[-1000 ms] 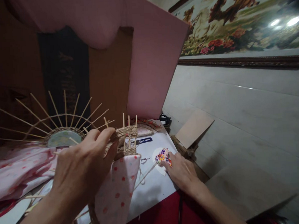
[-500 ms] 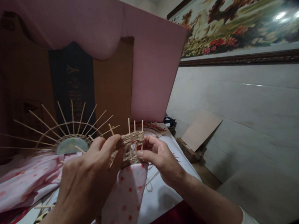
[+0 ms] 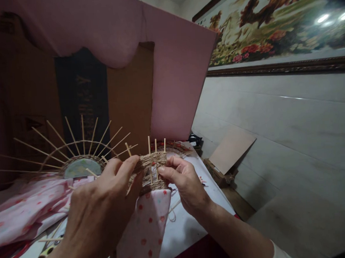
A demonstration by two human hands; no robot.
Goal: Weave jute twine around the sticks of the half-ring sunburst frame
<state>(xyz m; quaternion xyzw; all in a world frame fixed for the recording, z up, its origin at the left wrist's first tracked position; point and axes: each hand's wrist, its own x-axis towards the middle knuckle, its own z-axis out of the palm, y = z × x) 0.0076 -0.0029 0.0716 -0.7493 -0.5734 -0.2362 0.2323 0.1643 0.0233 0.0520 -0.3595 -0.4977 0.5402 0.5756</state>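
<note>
A small basket (image 3: 153,159) of woven twine on thin upright wooden sticks is held up in the middle of the head view. It has an open gap between its upper and lower woven bands. My left hand (image 3: 98,206) is closed round the basket's left side. On the right, my right hand (image 3: 187,182) pinches the basket's edge at the gap, thumb in front and fingers partly hidden behind it. Pink polka-dot cloth (image 3: 147,230) hangs below the lower band. Several stick ends stand above the upper band.
Behind my left hand stands a fan of sticks (image 3: 83,133) round a half-round base. More dotted cloth (image 3: 29,209) lies on the left near red-handled scissors (image 3: 11,255). A pink-edged cardboard panel (image 3: 173,86) rises behind the white tabletop (image 3: 183,224). A twine loop (image 3: 172,215) lies there.
My right thumb has shifted slightly upward at the gap, and my right forearm has moved a little to the left. My left hand and the basket have hardly moved.
</note>
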